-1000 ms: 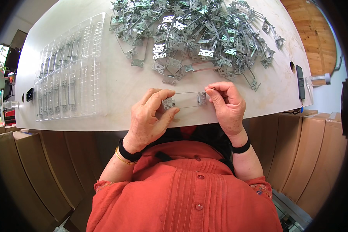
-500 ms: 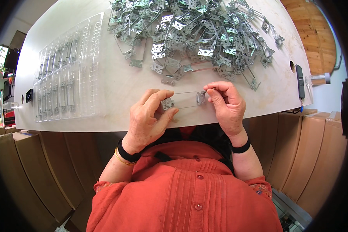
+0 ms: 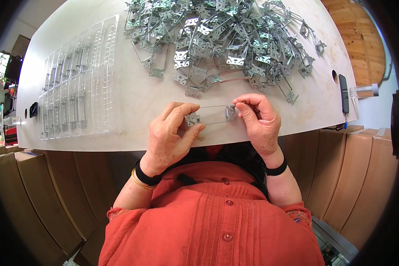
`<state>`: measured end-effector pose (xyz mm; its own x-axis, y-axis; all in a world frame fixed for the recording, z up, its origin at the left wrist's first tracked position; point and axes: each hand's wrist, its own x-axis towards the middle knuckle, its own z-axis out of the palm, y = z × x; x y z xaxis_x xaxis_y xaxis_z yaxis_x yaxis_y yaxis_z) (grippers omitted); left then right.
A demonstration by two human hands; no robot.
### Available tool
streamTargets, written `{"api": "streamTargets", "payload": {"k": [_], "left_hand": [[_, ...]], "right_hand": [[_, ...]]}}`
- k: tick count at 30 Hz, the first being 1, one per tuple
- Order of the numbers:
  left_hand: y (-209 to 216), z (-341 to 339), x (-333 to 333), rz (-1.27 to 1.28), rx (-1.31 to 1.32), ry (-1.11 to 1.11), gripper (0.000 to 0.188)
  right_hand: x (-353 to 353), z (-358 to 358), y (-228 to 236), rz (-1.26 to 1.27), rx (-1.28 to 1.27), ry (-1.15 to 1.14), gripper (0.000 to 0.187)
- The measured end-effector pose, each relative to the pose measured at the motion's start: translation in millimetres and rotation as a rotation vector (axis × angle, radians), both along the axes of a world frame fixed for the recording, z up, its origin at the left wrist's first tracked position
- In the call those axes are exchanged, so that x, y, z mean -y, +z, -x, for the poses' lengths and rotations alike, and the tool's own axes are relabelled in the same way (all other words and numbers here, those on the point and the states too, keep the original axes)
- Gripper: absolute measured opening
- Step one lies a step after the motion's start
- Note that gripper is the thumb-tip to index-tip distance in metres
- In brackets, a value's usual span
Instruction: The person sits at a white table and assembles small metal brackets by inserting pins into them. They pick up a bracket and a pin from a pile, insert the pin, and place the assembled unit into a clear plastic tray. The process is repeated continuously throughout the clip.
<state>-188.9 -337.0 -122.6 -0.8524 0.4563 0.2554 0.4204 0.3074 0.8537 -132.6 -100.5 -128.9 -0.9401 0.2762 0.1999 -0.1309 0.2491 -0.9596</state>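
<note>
Close to the table's near edge, my left hand [image 3: 170,133] grips the left end of a metal wire bracket [image 3: 230,113]. Two thin parallel rods join its small stamped plates, one at either end. The left plate sits between my left thumb and fingers. My right hand [image 3: 259,122] is closed in a pinch at the right-hand plate; whether it holds the plate's edge or some tiny part is too small to tell. Beyond both hands lies a big tangled heap of similar metal brackets [image 3: 235,60].
A clear plastic tray [image 3: 99,88] lies on the left of the white table [image 3: 137,95], with brackets in several of its slots. A dark phone-like device [image 3: 344,94] is at the right edge. Cardboard boxes [image 3: 354,173] stand below the table on both sides.
Almost nothing differs. My right fingers have shifted very slightly at the bracket's right end; my left hand and the bracket keep their place.
</note>
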Motion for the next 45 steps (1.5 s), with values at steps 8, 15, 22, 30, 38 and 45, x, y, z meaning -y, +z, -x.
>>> {"api": "streamTargets", "payload": {"k": [8,15,22,30,38,45], "left_hand": [[-0.8,-0.1,0.0,0.006,-0.006,0.005,0.042],[-0.1,-0.5,-1.0,0.017,-0.006,0.007,0.041],[-3.4,0.0,-1.0,0.023,-0.041,0.04,0.041],[-1.7,-0.6,-1.3,0.017,-0.013,0.046,0.041],[-1.0,-0.4,-1.9,0.016,-0.006,0.044,0.042],[0.5,-0.2,-1.8,0.024,-0.001,0.043,0.042]], "right_hand": [[0.5,1.2,-2.4,0.016,-0.008,-0.003,0.01],[1.4,-2.4,-3.1,0.075,-0.062,-0.06,0.011],[-2.8,-8.1,0.4,0.046,-0.042,-0.012,0.011],[-1.7,-6.9,-0.9,-0.009,-0.029,0.015,0.009],[-1.6,-6.5,-3.6,-0.05,-0.017,0.0,0.009],[-2.1,-5.7,-1.7,-0.071,-0.005,0.003,0.009]]}}
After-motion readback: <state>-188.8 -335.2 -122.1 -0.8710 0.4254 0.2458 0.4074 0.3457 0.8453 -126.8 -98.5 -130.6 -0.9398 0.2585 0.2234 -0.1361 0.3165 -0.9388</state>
